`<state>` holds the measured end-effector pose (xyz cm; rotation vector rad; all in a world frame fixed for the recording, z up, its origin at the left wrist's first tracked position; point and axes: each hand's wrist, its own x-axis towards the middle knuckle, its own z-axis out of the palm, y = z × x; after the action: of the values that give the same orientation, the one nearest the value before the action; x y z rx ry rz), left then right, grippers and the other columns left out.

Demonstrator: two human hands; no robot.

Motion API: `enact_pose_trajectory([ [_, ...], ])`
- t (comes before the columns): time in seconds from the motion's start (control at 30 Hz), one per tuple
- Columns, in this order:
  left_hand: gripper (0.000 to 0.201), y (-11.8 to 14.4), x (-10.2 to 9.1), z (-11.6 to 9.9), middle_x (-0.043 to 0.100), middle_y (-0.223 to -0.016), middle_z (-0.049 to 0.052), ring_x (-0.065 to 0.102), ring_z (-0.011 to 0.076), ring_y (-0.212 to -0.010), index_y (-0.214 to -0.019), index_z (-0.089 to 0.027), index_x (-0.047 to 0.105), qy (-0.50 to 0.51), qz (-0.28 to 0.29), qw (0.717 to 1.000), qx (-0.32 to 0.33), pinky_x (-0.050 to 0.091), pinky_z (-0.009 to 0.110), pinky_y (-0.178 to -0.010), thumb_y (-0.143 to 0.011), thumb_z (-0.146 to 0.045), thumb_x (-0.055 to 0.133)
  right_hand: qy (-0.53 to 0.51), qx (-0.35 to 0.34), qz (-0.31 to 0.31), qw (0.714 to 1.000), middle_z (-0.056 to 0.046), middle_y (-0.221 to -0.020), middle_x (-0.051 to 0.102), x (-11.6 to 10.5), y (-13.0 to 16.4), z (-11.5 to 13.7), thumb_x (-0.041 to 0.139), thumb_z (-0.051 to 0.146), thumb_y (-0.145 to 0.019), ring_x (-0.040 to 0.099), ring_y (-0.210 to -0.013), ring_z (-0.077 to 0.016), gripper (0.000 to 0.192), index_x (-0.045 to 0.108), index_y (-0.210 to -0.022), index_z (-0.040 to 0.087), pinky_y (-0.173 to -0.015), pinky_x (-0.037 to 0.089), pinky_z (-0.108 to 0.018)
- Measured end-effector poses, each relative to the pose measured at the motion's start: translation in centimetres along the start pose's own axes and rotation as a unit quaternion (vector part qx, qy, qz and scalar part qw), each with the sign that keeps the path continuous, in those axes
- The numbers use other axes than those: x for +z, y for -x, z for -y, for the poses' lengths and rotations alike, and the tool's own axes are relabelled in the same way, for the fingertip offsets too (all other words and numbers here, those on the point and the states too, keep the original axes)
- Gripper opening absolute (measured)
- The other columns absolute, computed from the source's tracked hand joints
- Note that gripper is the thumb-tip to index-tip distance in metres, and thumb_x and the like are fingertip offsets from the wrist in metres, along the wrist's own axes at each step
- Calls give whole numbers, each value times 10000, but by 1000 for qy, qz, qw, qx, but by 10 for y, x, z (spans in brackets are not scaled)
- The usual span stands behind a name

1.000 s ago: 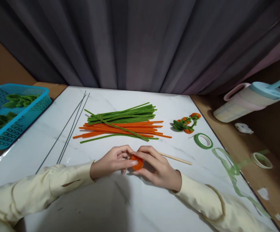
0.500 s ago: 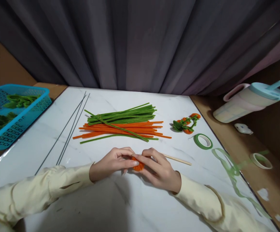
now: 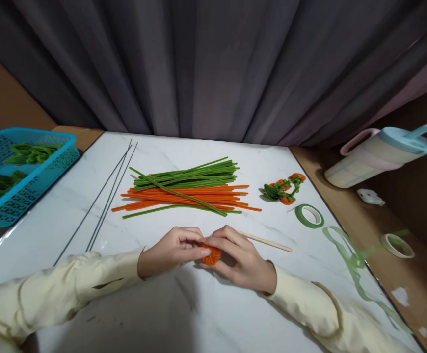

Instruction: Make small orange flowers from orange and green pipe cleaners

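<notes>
Both hands meet low over the white marble table [image 3: 206,314] around a small orange coil of pipe cleaner [image 3: 212,255]. My left hand [image 3: 169,251] pinches the coil from the left with thumb and fingers. My right hand [image 3: 241,257] cups and grips it from the right, hiding most of it. A thin wooden stick [image 3: 268,241] lies on the table just behind my right hand, its near end hidden by the fingers.
Orange pipe cleaners [image 3: 187,198] and green pipe cleaners [image 3: 191,174] lie piled beyond my hands. Thin dark wires [image 3: 105,201] lie at left, a blue basket [image 3: 29,184] of green pieces farther left. Finished orange-green pieces [image 3: 283,189], a green tape roll [image 3: 309,215] and a pitcher [image 3: 379,154] sit at right.
The hands stay in place; the fingers shift slightly around the orange coil, turning it between them.
</notes>
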<state>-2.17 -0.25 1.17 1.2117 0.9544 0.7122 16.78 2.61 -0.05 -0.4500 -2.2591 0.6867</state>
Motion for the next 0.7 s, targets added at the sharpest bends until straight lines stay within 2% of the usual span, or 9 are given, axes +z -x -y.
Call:
enact_pose_trajectory([
  [0.17,251,1,1,0,482,-696,0,428,97,-605,-694,-107,610,8,-6,1000,-24,332,218,-546,-750,-349,648,-40,23,-5,999,-90,-870,598,1,0,0,594,261,-851,574,-775,-167,231,559,-1056,161,-674,501,-291],
  [0.37,330,1,2,-1,489,-592,-14,390,86,-528,-757,-104,619,-1,-13,997,-75,302,210,-490,-725,-430,659,-58,26,-9,998,-86,-842,598,3,0,-2,583,258,-856,577,-760,-165,148,563,-965,161,-660,500,-287],
  [0.43,336,2,2,-1,493,-585,-13,391,84,-521,-747,-105,617,-2,-17,997,-75,301,207,-486,-725,-437,659,-62,30,-2,998,-90,-866,595,2,-1,-2,595,288,-853,575,-782,-169,195,561,-997,160,-678,505,-293],
  [0.57,339,2,2,0,469,-557,-24,368,74,-483,-702,-111,598,-3,-29,997,-77,279,205,-463,-725,-444,658,-69,34,0,997,-110,-939,576,-1,-2,-2,645,406,-803,567,-860,-189,412,543,-1115,157,-729,517,-320],
  [0.7,323,2,1,2,460,-541,-28,365,72,-475,-701,-109,600,-2,-34,997,-71,277,204,-460,-724,-425,661,-69,21,-9,997,-101,-922,581,-3,-2,-2,650,365,-809,568,-835,-180,380,557,-1112,157,-721,520,-313],
])
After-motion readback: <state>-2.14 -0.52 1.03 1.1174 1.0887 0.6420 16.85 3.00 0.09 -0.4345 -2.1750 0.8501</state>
